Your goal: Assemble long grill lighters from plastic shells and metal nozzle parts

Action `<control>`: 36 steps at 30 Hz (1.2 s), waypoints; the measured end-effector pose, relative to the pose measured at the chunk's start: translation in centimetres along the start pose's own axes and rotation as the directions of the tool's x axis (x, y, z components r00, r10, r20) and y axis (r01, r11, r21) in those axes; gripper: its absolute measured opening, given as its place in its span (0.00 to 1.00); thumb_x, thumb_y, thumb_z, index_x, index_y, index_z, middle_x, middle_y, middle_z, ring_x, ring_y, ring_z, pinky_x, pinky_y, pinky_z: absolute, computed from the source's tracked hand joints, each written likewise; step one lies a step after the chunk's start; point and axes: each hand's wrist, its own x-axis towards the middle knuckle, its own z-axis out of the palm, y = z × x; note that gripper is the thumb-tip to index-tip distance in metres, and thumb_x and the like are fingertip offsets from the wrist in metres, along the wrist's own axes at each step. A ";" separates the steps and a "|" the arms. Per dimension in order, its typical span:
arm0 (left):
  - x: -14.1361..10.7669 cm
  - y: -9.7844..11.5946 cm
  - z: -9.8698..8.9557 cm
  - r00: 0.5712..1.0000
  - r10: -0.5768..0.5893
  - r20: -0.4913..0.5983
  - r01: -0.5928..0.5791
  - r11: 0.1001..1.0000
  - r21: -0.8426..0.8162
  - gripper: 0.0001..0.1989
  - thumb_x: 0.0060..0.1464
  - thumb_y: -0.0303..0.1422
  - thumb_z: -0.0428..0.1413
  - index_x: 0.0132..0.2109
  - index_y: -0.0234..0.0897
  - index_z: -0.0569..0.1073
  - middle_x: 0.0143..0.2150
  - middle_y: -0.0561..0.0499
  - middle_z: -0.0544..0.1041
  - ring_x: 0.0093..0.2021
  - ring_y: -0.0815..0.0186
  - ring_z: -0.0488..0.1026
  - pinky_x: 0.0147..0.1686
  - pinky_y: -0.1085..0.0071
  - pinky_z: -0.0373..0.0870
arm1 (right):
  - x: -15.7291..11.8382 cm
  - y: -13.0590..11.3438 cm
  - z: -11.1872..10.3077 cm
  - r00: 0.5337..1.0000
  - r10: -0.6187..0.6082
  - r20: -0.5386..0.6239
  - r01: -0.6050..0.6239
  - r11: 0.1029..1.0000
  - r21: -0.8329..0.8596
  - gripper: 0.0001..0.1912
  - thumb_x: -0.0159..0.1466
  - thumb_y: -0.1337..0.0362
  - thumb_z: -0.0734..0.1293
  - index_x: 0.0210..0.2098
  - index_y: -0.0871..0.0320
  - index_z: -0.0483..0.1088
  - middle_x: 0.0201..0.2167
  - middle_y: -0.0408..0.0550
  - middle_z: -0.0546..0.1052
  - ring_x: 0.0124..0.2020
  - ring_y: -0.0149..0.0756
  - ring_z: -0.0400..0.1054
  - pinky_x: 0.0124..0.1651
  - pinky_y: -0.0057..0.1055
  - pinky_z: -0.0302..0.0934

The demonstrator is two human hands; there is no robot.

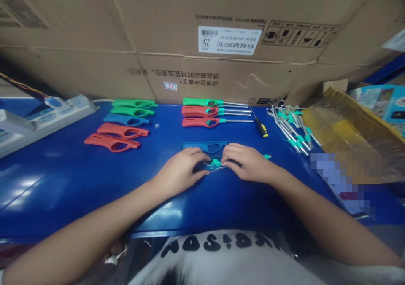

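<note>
Two blue lighter shell halves lie near the middle of the blue table. The farther half [204, 146] rests just beyond my fingertips. My left hand [182, 171] is closed, thumb and fingers curled round the left part of the nearer half [218, 169], whose left end they hide. A teal trigger part [216, 162] with a thin pale wire sits in this nearer half. My right hand [248, 160] pinches at the right side of the teal part. Beyond that hand a teal end piece [267, 156] sticks out; the length between is covered.
At left are several coloured lighter shells [112, 142] and a power strip [60, 116]. Behind lie three long-nosed lighters [202, 122] and a screwdriver [261, 128]. At right are several metal tubes [291, 133] with teal parts and an open carton [344, 137]. A large cardboard box [126, 36] walls the back.
</note>
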 end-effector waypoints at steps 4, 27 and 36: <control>0.1 0.2 -0.1 0.999 -0.034 0.022 0.035 0.999 -0.021 0.14 0.56 0.31 0.65 0.49 0.38 0.77 0.48 0.47 0.78 0.51 0.56 0.75 0.52 0.59 0.74 | 0.1 -0.3 0.1 0.998 -0.063 0.006 0.064 0.991 -0.116 0.09 0.71 0.67 0.60 0.35 0.58 0.69 0.34 0.48 0.73 0.37 0.37 0.65 0.40 0.33 0.59; 0.1 0.5 0.0 0.997 -0.073 0.019 0.075 0.990 -0.123 0.23 0.53 0.28 0.66 0.55 0.35 0.71 0.46 0.46 0.78 0.47 0.58 0.76 0.49 0.61 0.74 | -0.1 -0.9 -0.3 0.987 -0.148 0.060 0.159 0.955 -0.252 0.11 0.72 0.66 0.59 0.38 0.58 0.72 0.35 0.50 0.75 0.37 0.37 0.65 0.38 0.32 0.57; 0.1 0.5 0.1 0.999 -0.020 0.048 0.024 0.995 -0.092 0.18 0.57 0.28 0.62 0.55 0.35 0.74 0.48 0.44 0.76 0.50 0.56 0.75 0.52 0.59 0.73 | -0.1 -1.3 -0.5 0.982 -0.173 0.079 0.189 0.929 -0.318 0.13 0.72 0.67 0.58 0.36 0.59 0.72 0.33 0.49 0.75 0.35 0.37 0.64 0.36 0.33 0.55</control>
